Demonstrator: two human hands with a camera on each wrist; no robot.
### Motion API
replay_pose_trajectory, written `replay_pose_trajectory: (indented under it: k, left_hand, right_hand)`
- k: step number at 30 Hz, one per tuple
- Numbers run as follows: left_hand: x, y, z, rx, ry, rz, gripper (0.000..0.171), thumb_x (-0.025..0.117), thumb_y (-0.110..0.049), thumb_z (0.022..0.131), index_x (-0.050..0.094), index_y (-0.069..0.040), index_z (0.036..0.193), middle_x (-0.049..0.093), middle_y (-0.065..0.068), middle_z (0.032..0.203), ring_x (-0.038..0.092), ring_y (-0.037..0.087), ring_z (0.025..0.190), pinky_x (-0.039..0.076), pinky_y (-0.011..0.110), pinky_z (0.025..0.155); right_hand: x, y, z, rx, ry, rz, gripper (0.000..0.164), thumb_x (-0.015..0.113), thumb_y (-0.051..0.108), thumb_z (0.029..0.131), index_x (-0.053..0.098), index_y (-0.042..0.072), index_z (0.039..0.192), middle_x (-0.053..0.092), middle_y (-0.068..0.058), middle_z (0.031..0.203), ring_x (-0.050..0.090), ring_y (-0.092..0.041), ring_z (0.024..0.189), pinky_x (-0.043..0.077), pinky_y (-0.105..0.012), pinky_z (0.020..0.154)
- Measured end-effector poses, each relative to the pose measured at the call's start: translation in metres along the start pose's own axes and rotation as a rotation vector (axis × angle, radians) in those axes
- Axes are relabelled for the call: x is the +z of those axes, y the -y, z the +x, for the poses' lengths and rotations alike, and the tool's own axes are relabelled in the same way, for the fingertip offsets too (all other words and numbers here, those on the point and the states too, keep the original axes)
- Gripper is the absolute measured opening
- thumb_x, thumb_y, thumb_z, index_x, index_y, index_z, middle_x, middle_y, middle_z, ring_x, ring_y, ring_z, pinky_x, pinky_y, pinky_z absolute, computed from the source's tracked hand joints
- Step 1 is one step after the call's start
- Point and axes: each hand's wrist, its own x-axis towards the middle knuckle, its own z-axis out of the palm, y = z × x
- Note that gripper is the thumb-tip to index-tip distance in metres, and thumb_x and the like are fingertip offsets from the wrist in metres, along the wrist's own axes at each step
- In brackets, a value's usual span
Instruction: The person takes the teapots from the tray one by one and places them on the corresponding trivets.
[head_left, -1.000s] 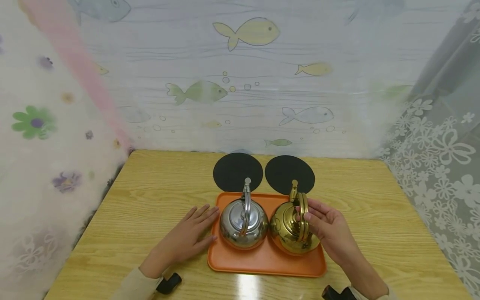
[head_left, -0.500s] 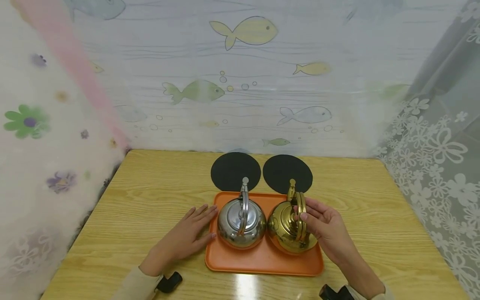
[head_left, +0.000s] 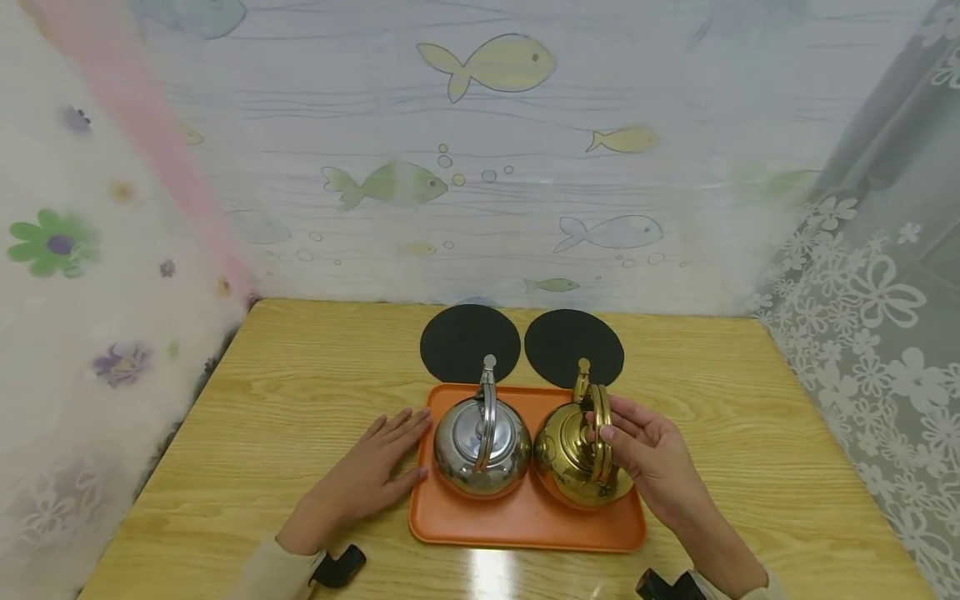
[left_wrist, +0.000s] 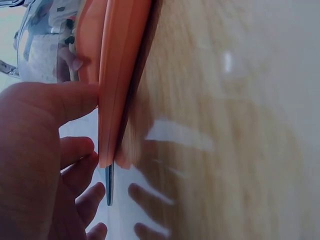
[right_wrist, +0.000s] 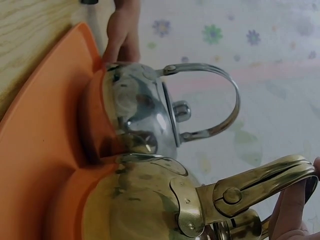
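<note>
Taking the handle [head_left: 600,467] of the gold kettle [head_left: 567,462], the right hand [head_left: 660,467] has the grip here, and it's a narrow one: fingers through the loop, thumb closing from the near side, only the metal band between. Right below that grip sits the gold kettle itself, on the orange tray [head_left: 525,531], spout pointing away from the person. Holding high on the loop probably lets the weight hang under the fingers, and keeps them off the body.

Just left of the grip, there's the silver kettle [head_left: 480,471], handle up, nobody on it; whether the two bodies touch, I can't tell. Setting them side by side likely leaves each loop within easy reach.

Over to the far left of the grip now: the left hand [head_left: 375,471], spread loosely, fingers fairly straight, thumb meeting the tray's rim in the left wrist view. It grasps nothing; that light touch may be there to steady the tray. And beyond the grip, past the tray, lie two black discs, left [head_left: 470,342] and right [head_left: 574,343], flat on the table [head_left: 330,358].
</note>
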Motion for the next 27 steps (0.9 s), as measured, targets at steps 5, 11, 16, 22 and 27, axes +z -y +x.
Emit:
replay_pose_trajectory:
  k: [5,11,16,22,27]
  left_hand:
    - [0.0,0.002,-0.001,-0.013,0.006,-0.028,0.065,0.062,-0.035,0.101,0.042,-0.006,0.156,0.037,0.008,0.163,0.034,0.037,0.15,0.023,0.065,0.12]
    - [0.002,0.007,-0.001,-0.036,0.03,-0.073,0.064,0.059,-0.037,0.103,0.04,-0.01,0.158,0.033,0.003,0.165,0.031,0.034,0.152,0.021,0.066,0.12]
    - [0.005,0.01,-0.003,-0.041,0.02,-0.11,0.066,0.059,-0.039,0.102,0.039,-0.012,0.158,0.031,0.001,0.166,0.029,0.033,0.152,0.02,0.066,0.121]
    - [0.008,0.011,-0.004,-0.041,-0.003,-0.159,0.066,0.061,-0.039,0.101,0.039,-0.013,0.158,0.032,0.001,0.165,0.03,0.033,0.152,0.016,0.066,0.121]
    - [0.01,0.011,-0.003,-0.038,-0.021,-0.187,0.066,0.062,-0.037,0.101,0.04,-0.013,0.158,0.034,0.002,0.165,0.03,0.034,0.152,0.015,0.067,0.121]
  right_hand:
    - [0.001,0.0,0.001,-0.005,0.02,0.009,0.034,0.051,-0.004,0.103,0.056,0.01,0.134,0.071,-0.006,0.121,0.071,-0.011,0.101,0.058,-0.023,0.089]
    - [0.001,0.001,0.001,-0.011,0.018,-0.004,0.034,0.051,-0.005,0.103,0.054,0.006,0.135,0.072,-0.007,0.119,0.072,-0.011,0.1,0.059,-0.024,0.088]
    - [0.002,0.003,0.001,-0.003,0.012,-0.036,0.035,0.052,-0.004,0.103,0.05,0.002,0.138,0.071,-0.008,0.12,0.072,-0.012,0.101,0.059,-0.025,0.088]
    - [0.002,0.004,0.002,0.011,-0.012,-0.097,0.041,0.053,-0.004,0.102,0.044,-0.008,0.142,0.072,-0.008,0.12,0.072,-0.014,0.102,0.06,-0.026,0.087]
    - [0.002,0.006,0.002,0.009,-0.015,-0.136,0.047,0.054,-0.004,0.102,0.037,-0.017,0.144,0.072,-0.007,0.12,0.072,-0.014,0.103,0.061,-0.028,0.085]
